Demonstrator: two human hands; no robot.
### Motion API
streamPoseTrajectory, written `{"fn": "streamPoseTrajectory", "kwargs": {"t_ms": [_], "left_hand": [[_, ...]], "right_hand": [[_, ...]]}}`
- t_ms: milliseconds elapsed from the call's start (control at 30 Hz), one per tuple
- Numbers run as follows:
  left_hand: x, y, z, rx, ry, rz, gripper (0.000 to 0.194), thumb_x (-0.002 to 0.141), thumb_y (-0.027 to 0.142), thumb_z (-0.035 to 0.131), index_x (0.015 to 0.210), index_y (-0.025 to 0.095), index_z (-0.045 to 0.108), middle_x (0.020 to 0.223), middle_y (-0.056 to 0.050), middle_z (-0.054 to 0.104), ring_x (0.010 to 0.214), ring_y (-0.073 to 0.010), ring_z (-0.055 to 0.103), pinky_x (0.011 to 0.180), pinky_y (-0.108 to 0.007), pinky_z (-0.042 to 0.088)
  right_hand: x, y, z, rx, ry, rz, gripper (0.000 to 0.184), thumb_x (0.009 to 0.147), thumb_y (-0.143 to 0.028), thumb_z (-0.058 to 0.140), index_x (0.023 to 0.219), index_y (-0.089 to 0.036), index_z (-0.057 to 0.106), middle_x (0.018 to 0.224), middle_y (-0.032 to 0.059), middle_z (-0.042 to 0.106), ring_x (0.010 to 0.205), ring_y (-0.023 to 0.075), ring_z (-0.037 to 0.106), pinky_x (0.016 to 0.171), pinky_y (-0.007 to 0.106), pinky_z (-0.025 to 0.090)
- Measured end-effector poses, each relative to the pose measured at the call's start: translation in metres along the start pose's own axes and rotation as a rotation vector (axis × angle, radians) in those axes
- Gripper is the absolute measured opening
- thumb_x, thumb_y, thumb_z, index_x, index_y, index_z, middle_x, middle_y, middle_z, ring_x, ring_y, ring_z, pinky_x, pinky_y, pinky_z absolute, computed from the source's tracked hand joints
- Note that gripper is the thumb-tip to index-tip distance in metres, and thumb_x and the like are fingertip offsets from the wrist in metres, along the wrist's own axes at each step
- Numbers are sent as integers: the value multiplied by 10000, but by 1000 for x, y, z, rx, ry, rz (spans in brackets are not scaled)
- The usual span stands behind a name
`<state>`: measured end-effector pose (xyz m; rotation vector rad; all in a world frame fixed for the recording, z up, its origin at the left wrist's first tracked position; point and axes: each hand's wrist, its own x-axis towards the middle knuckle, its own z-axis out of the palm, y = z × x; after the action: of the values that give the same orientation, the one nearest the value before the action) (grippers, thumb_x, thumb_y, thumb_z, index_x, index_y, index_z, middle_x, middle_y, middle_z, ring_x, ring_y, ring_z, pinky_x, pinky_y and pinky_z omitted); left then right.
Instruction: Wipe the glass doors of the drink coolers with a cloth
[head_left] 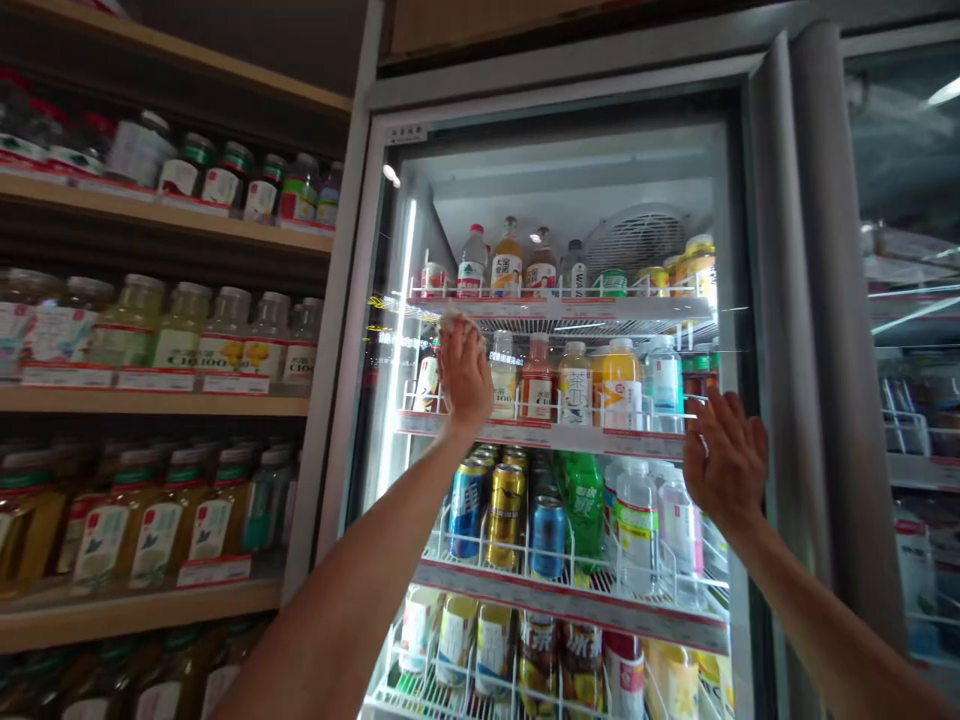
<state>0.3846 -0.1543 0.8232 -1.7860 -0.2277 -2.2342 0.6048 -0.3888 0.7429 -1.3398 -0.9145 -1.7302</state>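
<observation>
Both of my hands reach up to the glass door [551, 190] of a lit drinks fridge. My left hand [465, 375] lies against the glass in front of the second shelf. A whitish cloth [452, 322] peeks out at its fingertips; most of it is hidden under the palm. My right hand [726, 450] is on the right side of the glass near the door frame, fingers stretched out, with nothing visible in it. Behind the glass stand rows of bottles, among them an orange juice bottle [622, 385], and cans such as a gold can [506, 515].
Wooden shelves [165, 400] with several rows of bottled drinks stand to the left. A vertical grey door handle [829, 300] runs along the right of the door. Beyond it is another glass-fronted fridge [907, 400]. A cardboard box [465, 25] sits on top.
</observation>
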Motion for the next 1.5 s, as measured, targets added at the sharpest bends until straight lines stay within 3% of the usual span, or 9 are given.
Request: {"fn": "streamPoseTrajectory", "kwargs": {"t_ms": [233, 467, 633, 733, 933, 1133, 1233, 1400, 1500], "left_hand": [[-50, 31, -9, -71, -537, 840, 436, 888, 216, 375, 1319, 262, 423, 1420, 12, 402, 1378, -147, 218, 1147, -361, 245], [14, -14, 0, 34, 28, -72, 425, 894, 202, 327, 1301, 169, 442, 1417, -91, 394, 1373, -247, 239, 1116, -525, 261], [-29, 61, 14, -59, -415, 675, 451, 884, 176, 348, 1323, 257, 413, 1417, 20, 405, 1370, -147, 245, 1147, -383, 252], [-29, 50, 4, -72, -556, 893, 404, 886, 201, 367, 1269, 260, 477, 1390, 32, 443, 1355, -131, 277, 1151, -343, 244], [38, -24, -9, 80, -27, -101, 419, 895, 186, 281, 1270, 125, 457, 1395, -119, 414, 1374, -229, 238, 1132, -515, 230], [-8, 54, 11, -83, -379, 487, 415, 897, 249, 335, 1295, 211, 445, 1410, -25, 414, 1362, -146, 268, 1125, -371, 296], [-12, 47, 2, -101, -497, 635, 367, 884, 268, 381, 1223, 302, 516, 1352, 67, 482, 1330, -103, 323, 1132, -299, 278], [26, -39, -22, 57, -119, 22, 412, 907, 228, 290, 1275, 174, 469, 1393, -79, 427, 1362, -209, 270, 1141, -464, 237], [7, -42, -25, 104, 8, -141, 406, 901, 223, 313, 1277, 193, 465, 1407, -64, 408, 1372, -214, 247, 1135, -471, 253]], "right_hand": [[-1, 2, 3, 3, 42, -24, 450, 842, -236, 448, 1290, -251, 478, 1383, 68, 452, 1288, 231, 402, 1063, 463, 285], [-1, 2, 2, -8, 12, -3, 449, 843, -234, 445, 1290, -252, 474, 1380, 70, 456, 1291, 241, 397, 1056, 475, 289], [-1, 3, 3, -1, 49, -34, 426, 846, -263, 432, 1264, -231, 504, 1365, 75, 473, 1272, 243, 423, 1050, 466, 295], [-1, 2, 4, 5, 59, -40, 435, 843, -270, 433, 1271, -223, 499, 1368, 82, 469, 1274, 248, 419, 1054, 472, 287], [-1, -1, 2, -10, 13, 1, 426, 848, -251, 428, 1268, -230, 497, 1391, 73, 439, 1295, 236, 391, 1060, 469, 283], [0, 0, 2, -18, 49, -22, 430, 853, -268, 431, 1276, -223, 493, 1372, 81, 463, 1282, 241, 410, 1055, 466, 293], [-1, 1, 4, -24, 41, -21, 441, 853, -282, 421, 1286, -224, 484, 1372, 80, 463, 1283, 243, 408, 1048, 472, 301], [-2, 3, 5, -30, 53, -26, 447, 854, -309, 414, 1287, -223, 483, 1366, 80, 472, 1278, 242, 415, 1046, 472, 304], [-3, 5, 7, -29, 62, -32, 458, 851, -323, 405, 1293, -229, 478, 1363, 74, 477, 1273, 242, 421, 1046, 469, 305]]}}
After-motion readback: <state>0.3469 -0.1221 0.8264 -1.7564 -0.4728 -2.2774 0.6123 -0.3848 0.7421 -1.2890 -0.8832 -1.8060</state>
